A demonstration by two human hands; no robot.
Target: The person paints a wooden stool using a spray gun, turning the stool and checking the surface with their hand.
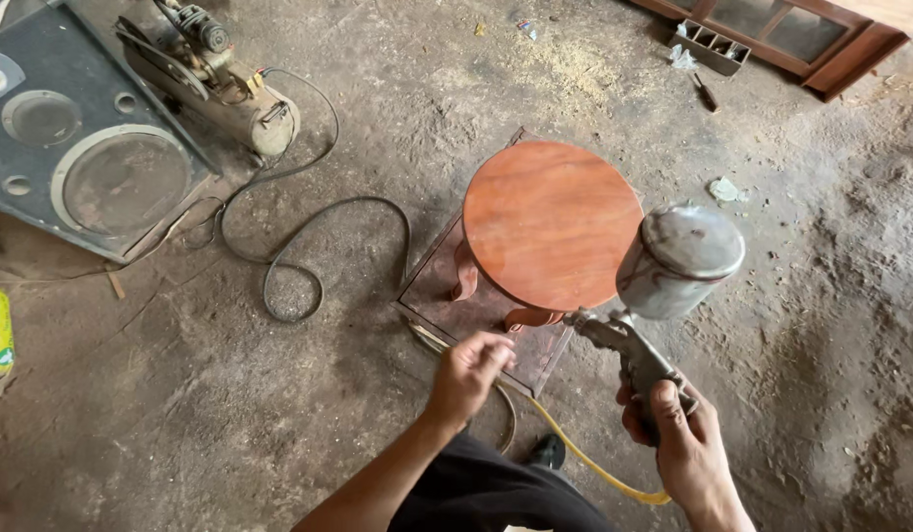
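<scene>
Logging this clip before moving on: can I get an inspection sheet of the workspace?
Surface: dusty concrete floor, sawdust patches.
Job's things: round reddish stool on a dark board; spray gun with metal cup above the stool's edge.
Clutter: paper scraps, small divided tray.
Grippers: right hand grips the gun handle; left hand closed loosely by the board, contents unclear.
Cables: black hose from compressor; yellow hose to the gun.
Surroundings: loudspeaker, wooden window frame.

Air compressor [220,84], loudspeaker [77,148], window frame [791,34]
</scene>
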